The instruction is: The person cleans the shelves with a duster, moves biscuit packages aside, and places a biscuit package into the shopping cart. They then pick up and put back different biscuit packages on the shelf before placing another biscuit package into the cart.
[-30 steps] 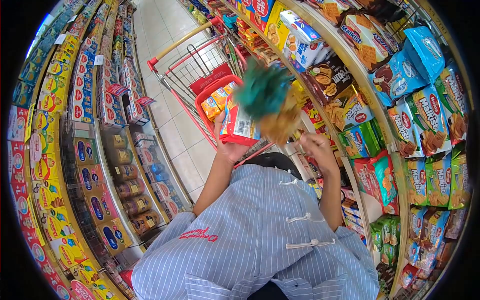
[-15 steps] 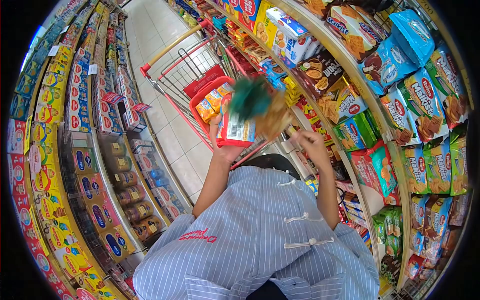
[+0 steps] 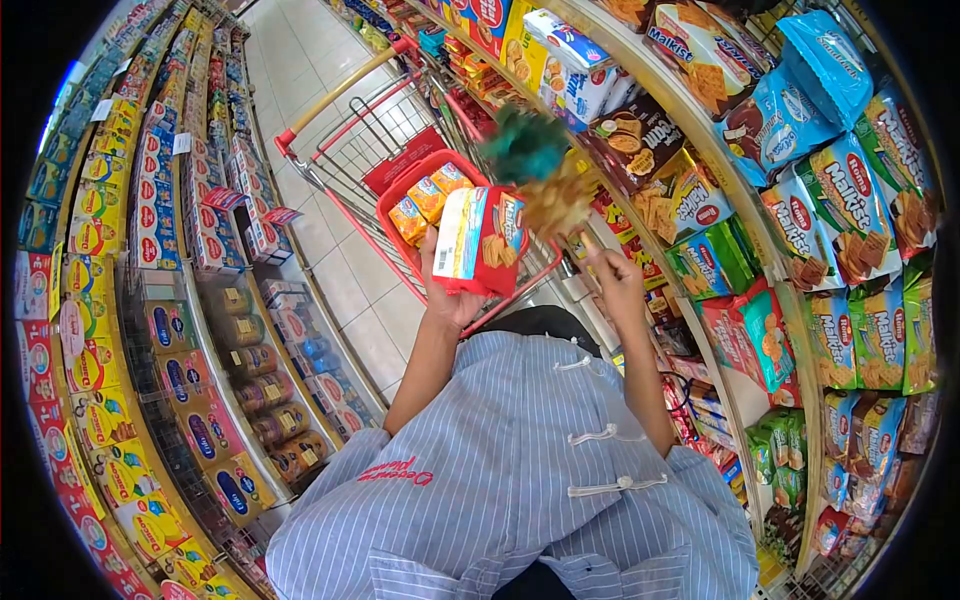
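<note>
The biscuit packet [image 3: 470, 235] has turned, its printed face now showing. From the left, orange packs [image 3: 428, 198] sit in the red basket [image 3: 388, 200]; before its near edge the left hand [image 3: 450, 302] cups the packet from below. The right hand [image 3: 617, 282], closed, pinches the feather duster [image 3: 545, 185] by its handle. Light strokes and a steady hold should suit that wrapper.

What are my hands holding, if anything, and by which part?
Left hand: a red packet, at its lower-left edge in view. Right hand: a duster, by its handle.
</note>
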The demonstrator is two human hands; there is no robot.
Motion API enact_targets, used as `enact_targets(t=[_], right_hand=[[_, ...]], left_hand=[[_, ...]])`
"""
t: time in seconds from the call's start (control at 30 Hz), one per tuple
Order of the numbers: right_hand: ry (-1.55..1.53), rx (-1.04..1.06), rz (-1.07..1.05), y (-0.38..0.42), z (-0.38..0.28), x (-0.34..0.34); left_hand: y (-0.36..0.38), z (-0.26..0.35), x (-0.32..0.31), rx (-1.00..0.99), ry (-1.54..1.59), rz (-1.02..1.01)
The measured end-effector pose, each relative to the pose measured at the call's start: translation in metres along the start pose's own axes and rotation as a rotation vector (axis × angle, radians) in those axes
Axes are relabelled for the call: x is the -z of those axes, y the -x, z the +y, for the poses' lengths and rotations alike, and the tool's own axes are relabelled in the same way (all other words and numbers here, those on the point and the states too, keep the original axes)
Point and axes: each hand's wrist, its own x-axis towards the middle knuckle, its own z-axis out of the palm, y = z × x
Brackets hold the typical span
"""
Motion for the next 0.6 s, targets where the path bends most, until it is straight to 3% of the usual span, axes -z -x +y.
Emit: enact_targets(t=[0.07,0.13,0.17,0.2,0.27,0.3,0.33,0.4,0.43,0.47,0.53,0.57,0.6], right_hand=[[0.050,-0.051,0.035,0.005,-0.007,0.005],[-0.109,-0.021,-0.255,0.013,-0.010,0.012],[-0.048,0.051,-0.448,0.012,-0.006,0.017],[-0.047,0.052,-0.453,0.010,0.000,0.016],[0.006,0.088,-0.450,0.004,0.022,0.010],[0.053,0.043,-0.309,0.000,0.028,0.009],[0.054,0.047,-0.320,-0.004,0.032,0.013],[0.134,0.005,-0.002,-0.014,0.026,0.016],[0.067,-0.032,0.031,-0.014,0.024,0.018],[0.063,-0.032,0.020,-0.012,0.014,0.017],[-0.121,-0.255,-0.075,-0.004,-0.014,0.018],[-0.051,-0.102,-0.148,-0.002,-0.019,0.014],[-0.056,-0.102,-0.151,-0.003,-0.015,0.009]], left_hand=[[0.001,-0.002,0.005,0.005,0.119,-0.117],[0.000,-0.003,0.022,-0.017,0.096,-0.014],[-0.001,-0.004,0.032,-0.035,0.073,0.081],[-0.004,-0.004,0.048,-0.040,0.075,0.081],[-0.007,-0.001,0.075,0.076,0.253,-0.163],[-0.002,0.004,0.048,0.008,0.144,-0.045],[0.003,0.009,0.021,-0.063,0.036,0.072],[0.003,0.028,0.017,-0.103,-0.248,0.089],[0.003,0.034,0.012,-0.245,-0.465,0.052],[0.004,0.041,-0.005,-0.382,-0.683,0.017],[0.002,0.054,-0.005,-0.532,-1.095,0.011],[0.003,0.060,-0.001,-0.587,-1.277,0.013],[0.004,0.065,0.002,-0.638,-1.462,0.011]])
